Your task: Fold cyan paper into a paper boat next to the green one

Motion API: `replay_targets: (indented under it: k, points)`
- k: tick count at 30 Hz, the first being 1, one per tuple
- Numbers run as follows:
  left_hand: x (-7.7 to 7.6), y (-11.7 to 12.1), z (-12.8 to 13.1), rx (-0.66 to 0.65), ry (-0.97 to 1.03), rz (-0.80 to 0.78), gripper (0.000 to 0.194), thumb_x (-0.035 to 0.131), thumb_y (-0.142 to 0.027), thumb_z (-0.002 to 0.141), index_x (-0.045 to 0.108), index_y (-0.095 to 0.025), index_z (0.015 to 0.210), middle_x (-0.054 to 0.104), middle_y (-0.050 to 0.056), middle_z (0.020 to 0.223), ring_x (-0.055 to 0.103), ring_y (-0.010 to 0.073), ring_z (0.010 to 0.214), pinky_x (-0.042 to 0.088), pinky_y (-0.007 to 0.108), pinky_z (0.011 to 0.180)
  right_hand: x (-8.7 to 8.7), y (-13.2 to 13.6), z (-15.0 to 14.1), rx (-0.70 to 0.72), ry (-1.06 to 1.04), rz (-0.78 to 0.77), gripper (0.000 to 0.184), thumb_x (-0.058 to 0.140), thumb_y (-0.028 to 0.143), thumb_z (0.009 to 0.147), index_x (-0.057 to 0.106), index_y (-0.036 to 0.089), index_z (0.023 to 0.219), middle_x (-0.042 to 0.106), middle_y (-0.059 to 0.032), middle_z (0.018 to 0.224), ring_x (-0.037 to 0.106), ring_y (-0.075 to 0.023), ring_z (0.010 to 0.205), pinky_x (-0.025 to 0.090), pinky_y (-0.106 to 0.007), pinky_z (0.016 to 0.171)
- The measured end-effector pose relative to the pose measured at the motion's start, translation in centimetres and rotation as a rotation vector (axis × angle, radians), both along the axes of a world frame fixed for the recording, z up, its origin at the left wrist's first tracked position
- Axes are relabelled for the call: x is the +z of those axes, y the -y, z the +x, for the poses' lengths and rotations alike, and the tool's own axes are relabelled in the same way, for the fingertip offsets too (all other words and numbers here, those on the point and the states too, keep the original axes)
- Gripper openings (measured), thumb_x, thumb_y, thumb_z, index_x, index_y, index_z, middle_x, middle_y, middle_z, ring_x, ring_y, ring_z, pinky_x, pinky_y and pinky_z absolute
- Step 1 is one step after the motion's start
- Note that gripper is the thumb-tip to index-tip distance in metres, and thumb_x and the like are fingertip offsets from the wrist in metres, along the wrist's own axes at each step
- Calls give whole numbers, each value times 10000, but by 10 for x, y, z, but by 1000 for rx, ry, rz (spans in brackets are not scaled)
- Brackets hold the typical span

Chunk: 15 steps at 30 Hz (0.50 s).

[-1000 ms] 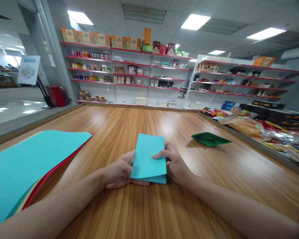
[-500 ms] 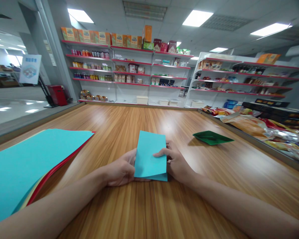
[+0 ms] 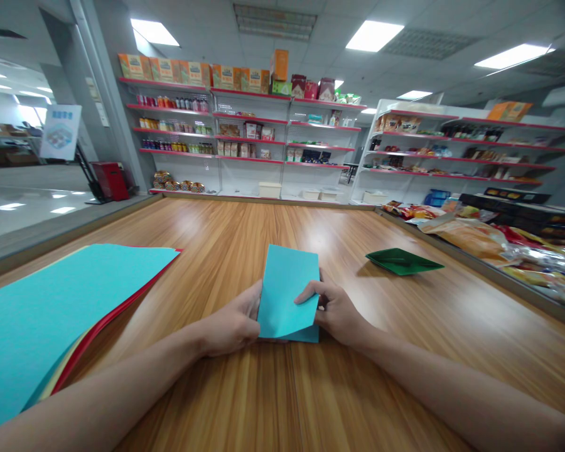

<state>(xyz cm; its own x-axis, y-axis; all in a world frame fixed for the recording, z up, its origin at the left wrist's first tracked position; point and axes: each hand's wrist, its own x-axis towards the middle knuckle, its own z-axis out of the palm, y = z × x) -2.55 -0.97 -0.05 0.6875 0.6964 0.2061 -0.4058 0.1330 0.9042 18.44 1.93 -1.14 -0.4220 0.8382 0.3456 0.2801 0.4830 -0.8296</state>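
A folded sheet of light-blue paper [image 3: 287, 282] is held up between my two hands, just above the wooden table. My left hand [image 3: 233, 323] grips its left edge, with some fingers hidden behind it. Along the right edge, my right hand [image 3: 336, 307] pinches the paper, thumb on the front layer and the other fingers behind. At the lower edge the front layer is lifted a little from the back one. Farther right lies a green folded-paper piece [image 3: 405, 261], apart from both hands.
To the left is a stack of large coloured paper sheets [image 3: 66, 295], blue on top, with cream and red beneath. The wooden table [image 3: 245, 226] has a raised rim. Packaged snacks [image 3: 480, 242] lie beyond its right edge. Stocked shelves [image 3: 249, 141] stand at the back.
The folded blue paper and both hands have shifted slightly right in view. Its front layer now bends up more at the lower right corner. My grip stays the same.
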Motion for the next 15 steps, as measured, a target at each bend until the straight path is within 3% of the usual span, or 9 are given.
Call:
replay_targets:
  k: [6, 11, 15]
  points:
    - [-3, 0, -3, 89, -53, 132, 827, 616, 2, 619, 321, -202, 1365, 441, 114, 1347, 409, 295, 1238, 325, 418, 1008, 6, 1, -2, -10, -32, -9, 226, 783, 378, 621, 656, 206, 696, 499, -21, 780, 502, -180, 774, 405, -267, 578]
    - [5, 6, -2, 131, -183, 180, 794, 712, -162, 686, 299, -202, 1363, 450, 124, 1321, 441, 300, 1198, 362, 440, 976, 7, 1, -3, -18, -26, -17, 271, 797, 417, 595, 660, 202, 688, 492, -3, 711, 497, -166, 728, 386, -261, 576]
    - [6, 9, 4, 306, -331, 339, 802, 755, -181, 667, 312, -201, 1336, 485, 114, 1261, 466, 276, 1157, 379, 419, 958, 6, 0, -3, -31, -12, 4, 262, 774, 417, 627, 650, 189, 669, 479, 13, 643, 493, -152, 682, 382, -256, 580]
